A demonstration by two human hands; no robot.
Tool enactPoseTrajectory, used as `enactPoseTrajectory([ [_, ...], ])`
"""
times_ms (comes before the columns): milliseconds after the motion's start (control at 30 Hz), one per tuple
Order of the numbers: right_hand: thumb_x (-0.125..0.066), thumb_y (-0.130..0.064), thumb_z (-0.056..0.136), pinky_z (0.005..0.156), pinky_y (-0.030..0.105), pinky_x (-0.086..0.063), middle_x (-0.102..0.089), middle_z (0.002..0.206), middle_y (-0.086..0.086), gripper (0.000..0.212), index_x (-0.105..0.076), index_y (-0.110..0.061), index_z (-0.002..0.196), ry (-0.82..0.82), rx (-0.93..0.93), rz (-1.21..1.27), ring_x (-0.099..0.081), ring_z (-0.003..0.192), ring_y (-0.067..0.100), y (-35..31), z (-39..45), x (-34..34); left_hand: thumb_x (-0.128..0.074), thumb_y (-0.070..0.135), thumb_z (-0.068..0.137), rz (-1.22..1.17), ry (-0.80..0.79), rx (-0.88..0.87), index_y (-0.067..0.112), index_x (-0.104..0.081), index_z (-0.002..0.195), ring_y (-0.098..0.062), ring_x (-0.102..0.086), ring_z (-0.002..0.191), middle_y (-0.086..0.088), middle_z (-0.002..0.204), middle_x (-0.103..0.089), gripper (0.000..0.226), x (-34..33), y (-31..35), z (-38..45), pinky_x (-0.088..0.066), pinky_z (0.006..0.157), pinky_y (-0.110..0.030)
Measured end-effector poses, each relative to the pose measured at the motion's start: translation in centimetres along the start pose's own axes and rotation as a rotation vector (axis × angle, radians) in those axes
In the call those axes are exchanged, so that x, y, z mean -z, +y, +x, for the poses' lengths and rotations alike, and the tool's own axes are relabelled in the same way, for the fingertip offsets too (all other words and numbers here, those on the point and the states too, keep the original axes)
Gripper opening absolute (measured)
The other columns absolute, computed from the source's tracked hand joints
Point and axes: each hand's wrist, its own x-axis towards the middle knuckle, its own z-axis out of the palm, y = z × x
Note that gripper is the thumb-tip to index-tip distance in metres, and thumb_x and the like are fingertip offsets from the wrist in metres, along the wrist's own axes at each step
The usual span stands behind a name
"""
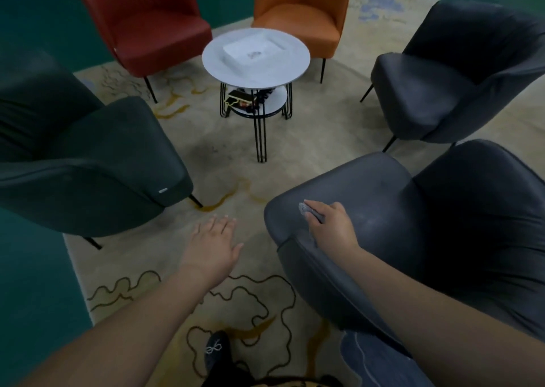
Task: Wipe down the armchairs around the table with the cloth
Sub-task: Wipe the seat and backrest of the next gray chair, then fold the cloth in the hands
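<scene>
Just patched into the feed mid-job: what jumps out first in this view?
The red armchair and the orange armchair stand out at the far side of the round white table. Nearer, the right hand presses a small grey cloth on the near grey armchair's seat edge, while the left hand hovers open over the rug.

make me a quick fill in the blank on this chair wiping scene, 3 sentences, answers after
1. The right hand presses the cloth on the seat of a ____ armchair.
2. The left hand hovers over the ____ with fingers spread.
3. Beside the red armchair stands an ____ one.

Missing words: grey; rug; orange
</scene>
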Motion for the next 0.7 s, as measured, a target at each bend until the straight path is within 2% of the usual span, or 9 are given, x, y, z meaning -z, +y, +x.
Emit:
enactPoseTrajectory([
  [167, -0.051, -0.034, 0.097, 0.075, 0.030, -0.053, -0.052, 0.103, 0.006, 0.035, -0.054, -0.030, 0.132, 0.043, -0.075, 0.013, -0.059, 0.074, 0.017, -4.3, 2.0, -4.0, -0.025, 0.052, 0.098, 0.059, -0.003, -0.073, 0.021, -0.017, 0.152, -0.018, -0.014, 0.145, 0.002, 0.158, -0.020, 0.063, 1.2, -7.0, 2.7, -0.008, 0.118, -0.040],
  [233, -0.052, -0.034, 0.097, 0.067, 0.034, -0.057, -0.048, 0.103, 0.003, 0.033, -0.056, -0.030, 0.129, 0.070, -0.108, 0.069, -0.062, 0.063, 0.022, -5.5, 2.5, -4.7, -0.026, 0.052, 0.097, 0.064, 0.002, -0.097, 0.022, -0.017, 0.152, -0.017, -0.014, 0.145, 0.003, 0.158, -0.021, 0.063, 1.7, -8.6, 4.1, -0.009, 0.117, -0.040],
  [300, -0.052, -0.036, 0.096, 0.056, 0.029, -0.056, -0.047, 0.102, 0.001, 0.032, -0.057, -0.031, 0.127, 0.103, -0.118, 0.092, -0.061, 0.053, 0.020, -6.4, 3.2, -5.1, -0.027, 0.052, 0.097, 0.033, 0.007, -0.109, 0.023, -0.017, 0.152, -0.017, -0.013, 0.145, 0.004, 0.158, -0.021, 0.062, 2.1, -9.7, 5.7, -0.010, 0.118, -0.040],
  [367, -0.052, -0.036, 0.096, 0.052, 0.026, -0.053, -0.053, 0.101, 0.008, 0.033, -0.057, -0.030, 0.128, 0.104, -0.117, 0.110, -0.061, 0.051, 0.019, -7.1, 4.6, -5.2, -0.027, 0.051, 0.098, 0.014, 0.019, -0.122, 0.023, -0.017, 0.152, -0.017, -0.013, 0.145, 0.005, 0.158, -0.020, 0.062, 2.5, -10.2, 7.5, -0.010, 0.118, -0.041],
  [467, -0.051, -0.034, 0.097, 0.062, 0.028, -0.054, -0.061, 0.095, 0.014, 0.033, -0.058, -0.028, 0.128, 0.060, -0.080, 0.140, -0.062, 0.062, 0.022, -8.3, 7.8, -4.8, -0.027, 0.050, 0.098, 0.018, 0.071, -0.134, 0.023, -0.018, 0.152, -0.017, -0.014, 0.145, 0.005, 0.157, -0.022, 0.061, 3.8, -10.5, 10.8, -0.011, 0.117, -0.041],
  [533, -0.050, -0.028, 0.098, 0.063, 0.030, -0.053, -0.064, 0.080, 0.018, 0.029, -0.060, -0.026, 0.125, 0.037, -0.011, 0.217, -0.061, 0.062, 0.024, -9.5, 10.4, -4.2, -0.030, 0.048, 0.098, 0.014, 0.117, -0.163, 0.024, -0.021, 0.151, -0.017, -0.019, 0.143, 0.006, 0.156, -0.025, 0.059, 5.3, -10.5, 13.7, -0.016, 0.116, -0.040],
  [600, -0.048, -0.019, 0.099, 0.061, 0.029, -0.055, -0.064, 0.065, 0.016, 0.031, -0.057, -0.028, 0.127, -0.008, 0.029, 0.338, -0.062, 0.057, 0.023, -11.0, 13.0, -3.4, -0.038, 0.043, 0.098, -0.118, 0.157, -0.199, 0.025, -0.031, 0.148, -0.017, -0.033, 0.137, 0.005, 0.152, -0.034, 0.054, 7.4, -10.1, 17.2, -0.027, 0.110, -0.033],
  [633, -0.047, -0.017, 0.099, 0.068, 0.030, -0.056, -0.068, 0.070, 0.012, 0.035, -0.054, -0.029, 0.131, -0.035, 0.007, 0.404, -0.064, 0.064, 0.021, -11.9, 14.6, -3.0, -0.044, 0.039, 0.097, -0.271, 0.170, -0.192, 0.024, -0.039, 0.145, -0.016, -0.042, 0.130, 0.005, 0.147, -0.042, 0.050, 8.6, -9.5, 18.9, -0.033, 0.104, -0.027],
  [700, -0.046, -0.018, 0.100, 0.088, 0.035, -0.052, -0.069, 0.098, 0.003, 0.037, -0.051, -0.028, 0.135, -0.090, -0.053, 0.519, -0.064, 0.087, 0.016, -13.4, 17.7, -2.3, -0.053, 0.031, 0.095, -0.742, 0.106, -0.128, 0.022, -0.054, 0.134, -0.011, -0.059, 0.108, 0.004, 0.129, -0.058, 0.040, 11.4, -8.0, 22.2, -0.042, 0.085, -0.015],
])
